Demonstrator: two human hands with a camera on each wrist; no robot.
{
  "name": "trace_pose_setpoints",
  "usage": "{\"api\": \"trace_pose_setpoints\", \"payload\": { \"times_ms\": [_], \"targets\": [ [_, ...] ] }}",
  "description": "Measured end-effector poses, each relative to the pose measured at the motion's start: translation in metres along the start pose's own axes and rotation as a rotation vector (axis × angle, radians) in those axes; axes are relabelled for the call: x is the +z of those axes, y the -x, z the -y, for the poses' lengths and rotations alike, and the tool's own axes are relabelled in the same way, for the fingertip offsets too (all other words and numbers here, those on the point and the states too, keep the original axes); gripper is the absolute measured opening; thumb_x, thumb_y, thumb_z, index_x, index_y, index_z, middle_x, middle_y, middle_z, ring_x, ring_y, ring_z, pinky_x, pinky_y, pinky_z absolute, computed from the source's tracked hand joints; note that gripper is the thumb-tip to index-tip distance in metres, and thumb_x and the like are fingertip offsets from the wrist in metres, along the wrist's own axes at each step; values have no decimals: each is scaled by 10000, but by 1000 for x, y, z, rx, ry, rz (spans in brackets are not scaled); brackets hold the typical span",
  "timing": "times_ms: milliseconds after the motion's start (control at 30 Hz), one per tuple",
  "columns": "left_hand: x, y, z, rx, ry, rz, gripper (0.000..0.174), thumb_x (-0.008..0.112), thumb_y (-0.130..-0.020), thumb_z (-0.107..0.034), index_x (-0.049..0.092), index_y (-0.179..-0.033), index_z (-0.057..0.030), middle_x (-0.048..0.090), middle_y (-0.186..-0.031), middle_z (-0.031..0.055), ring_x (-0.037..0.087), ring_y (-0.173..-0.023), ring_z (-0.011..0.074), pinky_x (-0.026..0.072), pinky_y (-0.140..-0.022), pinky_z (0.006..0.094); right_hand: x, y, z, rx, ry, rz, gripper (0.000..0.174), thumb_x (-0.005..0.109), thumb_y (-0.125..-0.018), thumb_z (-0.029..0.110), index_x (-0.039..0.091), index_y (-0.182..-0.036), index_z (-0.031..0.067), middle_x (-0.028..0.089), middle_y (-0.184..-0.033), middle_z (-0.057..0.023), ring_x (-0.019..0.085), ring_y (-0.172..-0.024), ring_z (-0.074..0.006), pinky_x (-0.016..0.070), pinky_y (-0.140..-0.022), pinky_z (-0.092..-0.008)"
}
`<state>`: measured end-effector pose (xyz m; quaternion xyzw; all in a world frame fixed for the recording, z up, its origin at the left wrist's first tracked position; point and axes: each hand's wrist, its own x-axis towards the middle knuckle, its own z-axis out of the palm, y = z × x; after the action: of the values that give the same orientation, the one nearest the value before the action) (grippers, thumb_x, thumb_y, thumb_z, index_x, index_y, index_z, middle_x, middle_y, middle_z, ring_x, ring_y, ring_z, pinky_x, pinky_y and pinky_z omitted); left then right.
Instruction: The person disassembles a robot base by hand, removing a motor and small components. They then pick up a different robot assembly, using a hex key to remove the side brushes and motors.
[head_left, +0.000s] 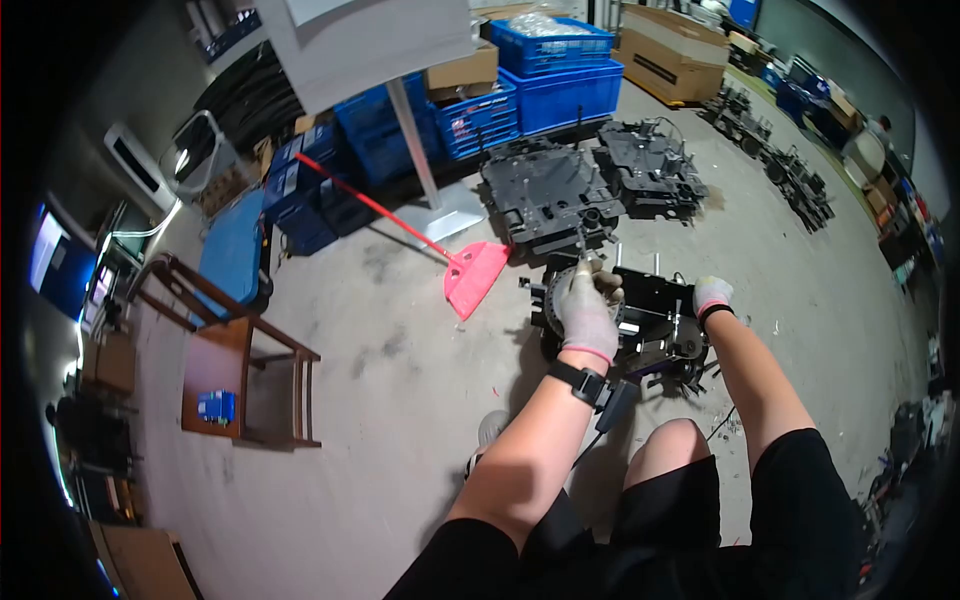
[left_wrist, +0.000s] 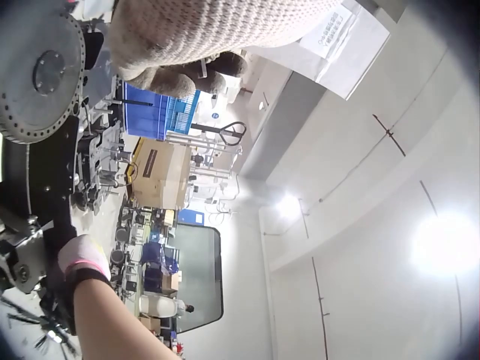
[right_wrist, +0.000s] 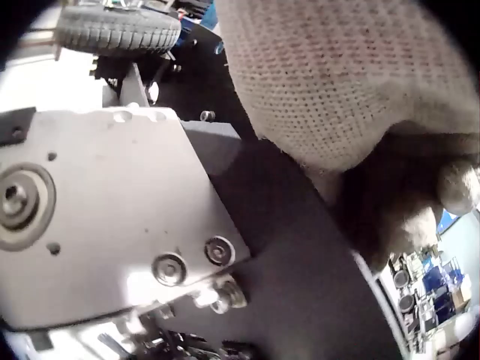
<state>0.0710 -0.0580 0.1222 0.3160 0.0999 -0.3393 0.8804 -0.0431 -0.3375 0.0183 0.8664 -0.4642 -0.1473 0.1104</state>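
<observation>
My gloved left hand (head_left: 592, 312) is raised beside the toothed wheel (head_left: 556, 300) of a black wheeled chassis (head_left: 655, 352). Between its thumb and fingertips it pinches a small thin metal piece (left_wrist: 202, 69), mostly hidden by the glove. My gloved right hand (head_left: 712, 292) grips the far right edge of the chassis's black side panel (right_wrist: 289, 262), its fingers curled over the edge. In the right wrist view, a bare metal bracket (right_wrist: 112, 217) with round bolts stands next to that panel, and a rubber tyre (right_wrist: 120, 31) shows behind.
Two more black chassis, one (head_left: 545, 190) and another (head_left: 652, 170), lie beyond on the floor. A red dustpan-like head (head_left: 475, 280) on a long handle lies to the left. Blue crates (head_left: 560, 95) and a cardboard box (head_left: 672, 55) stand behind; a wooden chair (head_left: 215, 370) is at left.
</observation>
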Motion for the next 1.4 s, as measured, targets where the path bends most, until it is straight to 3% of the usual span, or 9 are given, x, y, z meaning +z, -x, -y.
{"api": "trace_pose_setpoints", "payload": {
  "times_ms": [567,667,733,833,900,967,1000,1167,1400],
  "targets": [
    [-4,0,-8,24,-60,29,260,462,-990,-253,602,-880,-63,586,-676,30,543,-581,125,457,-530,250,-18,-6,-33,-26,61,101,277,621,-821,228,730,-1049,114,677,-1142,-144,639,-1084,-334,539,-879,-425],
    [-15,-17,-4,47,46,140,199,498,-936,-203,601,-826,-74,578,-662,16,528,-556,105,443,-514,229,-31,15,-71,-272,-105,67,286,628,-805,269,723,-962,49,686,-989,-215,662,-950,-374,534,-827,-421],
    [-5,-6,-11,-16,140,174,153,523,-909,-157,602,-834,-51,570,-657,16,522,-545,89,430,-495,200,-46,59,-105,-329,-618,-81,275,587,-854,268,715,-984,62,703,-928,-190,684,-822,-333,535,-781,-415],
    [-24,-20,-4,72,-131,108,176,482,-975,-195,568,-921,-51,583,-762,61,564,-691,168,472,-621,278,-52,150,-165,-113,-1188,-193,324,557,-925,283,683,-1051,12,704,-847,-113,666,-738,-160,529,-711,-324],
    [-40,-36,1,69,-212,222,169,453,-960,-167,549,-893,-45,582,-798,87,542,-726,163,454,-641,274,5,207,-200,62,-1474,-182,333,519,-952,302,670,-896,11,644,-697,-63,591,-606,-150,492,-593,-331],
    [-39,-28,7,75,-313,181,153,508,-956,-210,580,-917,-82,576,-725,33,545,-656,152,442,-614,280,48,289,-210,347,-1496,76,325,512,-971,313,639,-809,62,559,-584,-26,521,-496,-148,434,-493,-326],
    [-57,-49,13,68,-367,216,147,514,-953,-214,584,-913,-91,584,-737,25,552,-678,149,444,-641,279,129,307,-216,344,-1867,174,294,512,-973,313,635,-832,87,506,-545,-9,473,-456,-126,391,-444,-302],
    [-83,-81,51,-16,-522,125,139,543,-933,-242,589,-862,-131,616,-789,-27,599,-772,125,450,-690,273,294,464,-225,887,-2117,475,232,555,-931,302,628,-899,84,551,-613,8,477,-454,-106,356,-370,-298],
    [-107,-109,86,-132,-636,137,179,541,-941,-328,595,-929,-158,627,-882,-58,615,-882,128,477,-757,300,347,610,-256,1362,-1914,58,243,646,-873,295,672,-774,76,650,-689,-50,566,-512,-162,448,-440,-340]
  ]
}}
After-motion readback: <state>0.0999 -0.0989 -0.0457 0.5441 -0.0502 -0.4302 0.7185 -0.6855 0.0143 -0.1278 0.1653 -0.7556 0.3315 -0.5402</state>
